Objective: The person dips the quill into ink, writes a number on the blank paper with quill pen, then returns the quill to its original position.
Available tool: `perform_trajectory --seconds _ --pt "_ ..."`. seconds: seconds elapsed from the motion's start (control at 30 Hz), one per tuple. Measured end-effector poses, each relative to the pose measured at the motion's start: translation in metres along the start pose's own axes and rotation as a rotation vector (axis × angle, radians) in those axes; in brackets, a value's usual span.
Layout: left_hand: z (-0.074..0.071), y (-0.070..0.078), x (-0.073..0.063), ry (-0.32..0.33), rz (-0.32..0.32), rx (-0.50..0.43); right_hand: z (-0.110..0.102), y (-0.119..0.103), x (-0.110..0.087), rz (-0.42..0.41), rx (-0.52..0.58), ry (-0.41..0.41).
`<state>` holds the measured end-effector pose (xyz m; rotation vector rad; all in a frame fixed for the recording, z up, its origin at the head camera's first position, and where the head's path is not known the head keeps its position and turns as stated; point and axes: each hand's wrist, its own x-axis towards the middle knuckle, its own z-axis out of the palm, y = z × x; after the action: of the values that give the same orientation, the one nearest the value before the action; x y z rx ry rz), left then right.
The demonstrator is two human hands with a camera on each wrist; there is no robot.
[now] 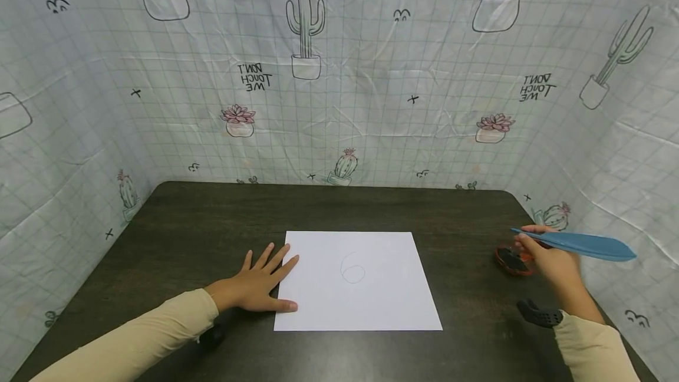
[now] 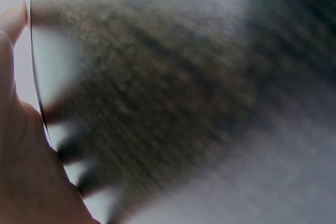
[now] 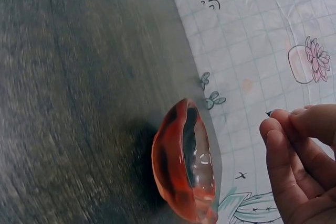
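Observation:
A white sheet of paper (image 1: pixel 392 305) lies on the dark table, bearing a thin outline of the figure 6 (image 1: pixel 352 275). With fingers spread, my left hand (image 1: pixel 257 285) rests on the sheet's left edge, thumb and fingertips on the paper. Over at the right, my right hand (image 1: pixel 557 267) pinches a blue feather quill (image 1: pixel 596 245) near its thin end, the vane pointing right. A small red-orange dish (image 1: pixel 510 263) with a dark inside sits just left of that hand. In the right wrist view, a dark tip (image 3: pixel 269 113) pokes out past the fingertips, apart from the dish.
A dark wood-grain table (image 1: pixel 223 211) carries the paper and dish. White gridded cloth (image 1: pixel 371 105) printed with cacti surrounds it at the back and both sides. A black band (image 1: pixel 538 314) is at the right wrist.

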<state>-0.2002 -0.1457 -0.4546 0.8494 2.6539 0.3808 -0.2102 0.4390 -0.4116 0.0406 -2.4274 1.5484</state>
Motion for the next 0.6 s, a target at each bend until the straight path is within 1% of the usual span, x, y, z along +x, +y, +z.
perform_trajectory --seconds 0.07,0.13,0.2,0.27,0.33,0.37,0.43,0.5,0.6 --pt "-0.001 0.0003 0.0003 -0.002 -0.002 -0.002 -0.0018 0.0011 0.0 -0.034 0.022 0.007" --pt "-0.0016 0.0005 0.0006 -0.006 -0.004 -0.002 -0.0017 0.0024 -0.0001 -0.075 0.084 0.022" --pt "-0.0019 0.0006 0.001 -0.009 -0.006 -0.002 0.0007 0.0032 0.0001 -0.151 0.072 0.079" --pt "-0.003 0.0016 0.0008 -0.011 -0.007 -0.003 0.0025 0.0034 0.0001 -0.233 -0.024 0.148" --pt "-0.0042 0.0026 0.0007 -0.013 -0.009 -0.004 0.0038 -0.0018 -0.0004 -0.277 -0.199 0.232" --pt "-0.0045 0.0028 0.0008 -0.014 -0.01 -0.003 0.0038 -0.0022 -0.0003 -0.282 -0.301 0.285" --pt "-0.0051 0.0031 0.0009 -0.017 -0.012 0.0 0.003 -0.0021 0.0005 -0.264 -0.39 0.346" --pt "-0.0053 0.0028 0.0012 -0.02 -0.015 0.001 0.0032 -0.0013 0.0015 -0.229 -0.38 0.398" --pt "-0.0058 0.0028 0.001 -0.024 -0.018 -0.002 0.0046 0.0044 0.0035 -0.206 -0.26 0.465"
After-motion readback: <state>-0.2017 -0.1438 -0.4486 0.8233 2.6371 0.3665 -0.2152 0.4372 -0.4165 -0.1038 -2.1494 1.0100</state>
